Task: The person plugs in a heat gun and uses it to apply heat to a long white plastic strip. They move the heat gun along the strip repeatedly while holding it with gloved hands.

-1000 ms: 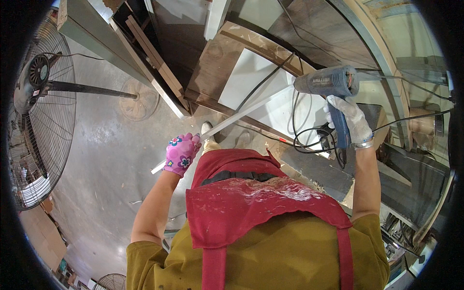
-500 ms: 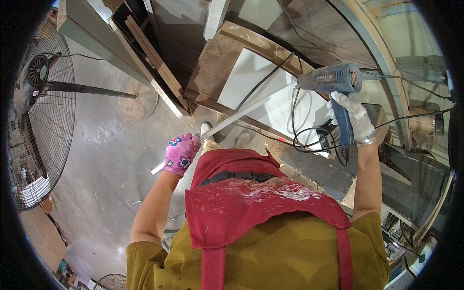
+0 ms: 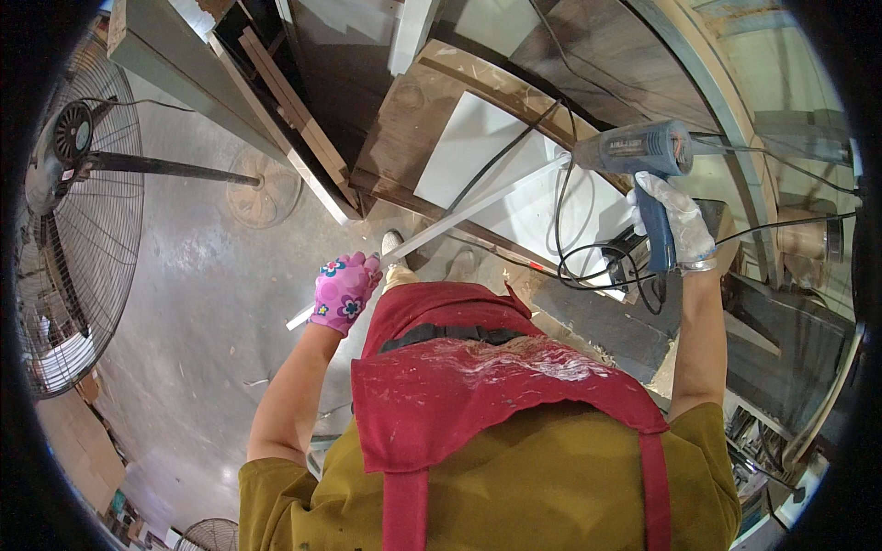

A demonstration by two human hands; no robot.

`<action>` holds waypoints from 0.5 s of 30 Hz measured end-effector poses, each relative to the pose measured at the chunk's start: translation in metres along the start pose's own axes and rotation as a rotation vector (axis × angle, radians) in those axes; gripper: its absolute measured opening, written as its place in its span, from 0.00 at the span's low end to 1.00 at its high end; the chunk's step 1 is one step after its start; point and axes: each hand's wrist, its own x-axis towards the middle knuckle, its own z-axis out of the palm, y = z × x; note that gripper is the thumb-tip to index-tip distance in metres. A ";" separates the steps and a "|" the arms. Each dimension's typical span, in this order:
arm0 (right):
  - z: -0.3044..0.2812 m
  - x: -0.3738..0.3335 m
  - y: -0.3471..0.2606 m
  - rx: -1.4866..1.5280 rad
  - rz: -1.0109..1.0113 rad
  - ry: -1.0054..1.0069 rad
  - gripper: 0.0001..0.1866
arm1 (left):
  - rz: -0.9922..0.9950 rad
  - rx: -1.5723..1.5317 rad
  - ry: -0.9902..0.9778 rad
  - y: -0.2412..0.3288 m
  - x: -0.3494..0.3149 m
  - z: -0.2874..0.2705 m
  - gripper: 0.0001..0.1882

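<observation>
Below me the grey concrete floor (image 3: 202,285) filled the left and centre of the frame, dusty and scuffed. On it, at the left edge, stood a big pedestal fan (image 3: 64,211), its round base (image 3: 265,188) resting further right, near the upper centre. Long timber boards (image 3: 294,119) lay slanting beside that base, in the upper middle. To the upper right a brown wooden workbench (image 3: 413,119) carried a white panel (image 3: 487,161) lying flat on it, and black cables (image 3: 574,248) trailed over the panel's right part. My shoe (image 3: 392,246) stood on the floor at centre.
</observation>
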 end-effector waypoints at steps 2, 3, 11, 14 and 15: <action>0.000 -0.001 -0.002 -0.016 -0.001 0.019 0.18 | -0.001 -0.006 0.003 0.000 0.000 0.000 0.13; 0.000 -0.001 -0.002 -0.040 -0.008 0.031 0.18 | 0.003 -0.004 0.007 0.000 0.000 0.001 0.13; 0.000 -0.002 0.000 0.026 -0.034 -0.022 0.19 | 0.010 0.018 0.013 -0.001 0.000 0.003 0.14; 0.000 0.000 0.001 0.014 -0.022 -0.008 0.19 | 0.011 0.022 0.013 -0.001 0.000 0.002 0.14; 0.000 0.000 0.000 -0.004 -0.017 0.002 0.19 | 0.014 0.026 0.013 -0.001 -0.001 0.002 0.14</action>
